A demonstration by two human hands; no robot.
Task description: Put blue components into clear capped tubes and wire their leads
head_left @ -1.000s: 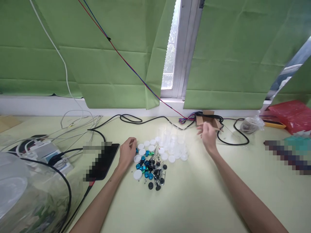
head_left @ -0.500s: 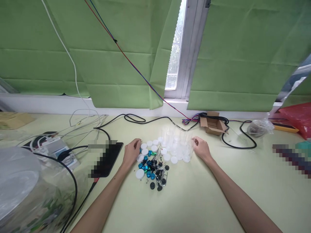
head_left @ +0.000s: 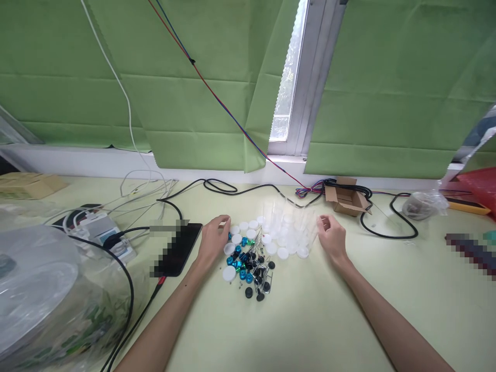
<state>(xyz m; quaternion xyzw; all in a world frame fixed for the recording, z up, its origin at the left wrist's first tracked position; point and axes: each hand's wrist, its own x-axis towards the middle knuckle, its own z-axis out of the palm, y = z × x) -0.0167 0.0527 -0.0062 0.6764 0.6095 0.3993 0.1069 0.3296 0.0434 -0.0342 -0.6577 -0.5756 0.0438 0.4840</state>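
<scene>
Both hands are apart, fingers loosely curled, in the head view: the left hand [head_left: 214, 236] rests beside the white discs [head_left: 229, 274], and the right hand [head_left: 332, 238] is just beside the clear containers [head_left: 291, 232], which lie between the two. Whether either grips anything, or the right fingertips touch a container, I cannot tell.

A careless sideways sweep of the right hand could topple the containers, some of which seem to stand upright, because they look thin and light. A left-hand nudge could scatter the pile, and the tiny loose bits near it could easily be lost.

The containers are see-through, probably plastic; the discs are flat, round and matt. Glossy blue pieces [head_left: 243, 274] mix with dull black knobs [head_left: 248, 292] and slender, shiny metal rods on the smooth, pale surface [head_left: 302, 315].
</scene>
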